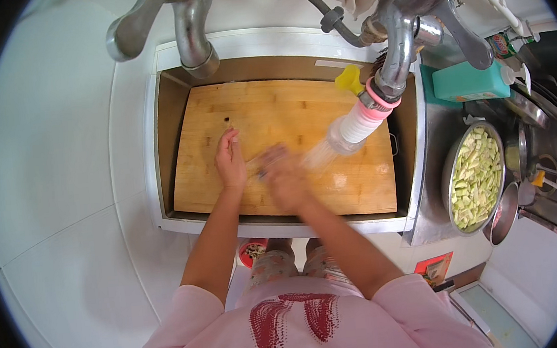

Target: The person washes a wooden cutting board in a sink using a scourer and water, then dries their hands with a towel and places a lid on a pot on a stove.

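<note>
A wet wooden cutting board [272, 105] lies in the sink [422, 171]. Over its left part my left hand [230, 161] is raised on edge, fingers together and slightly curled; whether it holds anything is hidden. My right hand [284, 178] is motion-blurred above the middle of the board, with a small dark bluish spot at its fingers that I cannot identify. Water sprays from the pink and white faucet extension [356, 127] beside my right hand. The extension is clamped to the right metal faucet [400, 59], with a yellow clamp key at its side.
A second metal faucet [195, 42] hangs over the sink's back left. On the right counter stand a metal bowl of cut pale green vegetable pieces [475, 179], a teal pump bottle [471, 81], pans and utensils. A red container [248, 258] stands below the sink.
</note>
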Motion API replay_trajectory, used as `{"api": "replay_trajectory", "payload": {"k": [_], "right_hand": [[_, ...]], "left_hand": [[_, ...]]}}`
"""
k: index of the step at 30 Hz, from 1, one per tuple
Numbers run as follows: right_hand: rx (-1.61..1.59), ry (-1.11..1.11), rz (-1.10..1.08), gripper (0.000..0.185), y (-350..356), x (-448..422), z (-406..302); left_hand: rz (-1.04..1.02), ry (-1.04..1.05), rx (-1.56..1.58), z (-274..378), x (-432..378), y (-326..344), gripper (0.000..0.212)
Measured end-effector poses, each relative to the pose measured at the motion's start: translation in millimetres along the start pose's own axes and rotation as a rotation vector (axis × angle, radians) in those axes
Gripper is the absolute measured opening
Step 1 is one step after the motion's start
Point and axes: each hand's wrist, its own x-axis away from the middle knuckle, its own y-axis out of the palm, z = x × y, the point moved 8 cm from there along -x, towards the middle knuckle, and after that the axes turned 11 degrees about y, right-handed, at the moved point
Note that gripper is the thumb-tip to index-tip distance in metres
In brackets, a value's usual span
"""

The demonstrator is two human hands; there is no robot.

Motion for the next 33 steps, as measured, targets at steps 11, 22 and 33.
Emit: {"api": "replay_trajectory", "payload": {"k": [11, 22, 33], "right_hand": [[-0.147, 0.020, 0.116, 0.048, -18, -39, 27], [-0.226, 0.111, 0.254, 0.040, -26, -31, 41], [-1.854, 0.958, -0.056, 0.031, -42, -8, 65]], "left_hand": [[-0.111, -0.057, -0.234, 8, -1, 4, 0.023], [-0.111, 0.720, -0.308, 233, 9, 51, 0.021], [0.056, 1.286, -0.208, 409, -37, 88, 0.015]]}}
